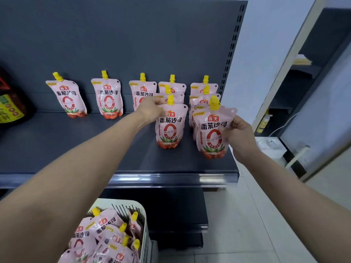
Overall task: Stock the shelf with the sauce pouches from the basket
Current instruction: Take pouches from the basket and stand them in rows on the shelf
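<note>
Pink sauce pouches with yellow caps stand on the dark grey shelf point(76, 149). My left hand point(151, 109) grips the upper left edge of the front pouch point(170, 128) in the second column from the right. My right hand point(238, 135) holds the right side of the front pouch point(210, 133) in the rightmost column, which stands near the shelf's front right corner. More pouches stand behind these two, and three single pouches point(109, 95) line the back to the left. The white basket point(133, 205) at the bottom holds several more pouches point(95, 234).
A dark bottle with a yellow-green label point(11, 103) stands at the shelf's left end. A lower shelf point(171, 215) sits beneath. To the right are a pale tiled floor point(247, 224), a white box point(271, 147) and another dark shelving unit point(313, 73).
</note>
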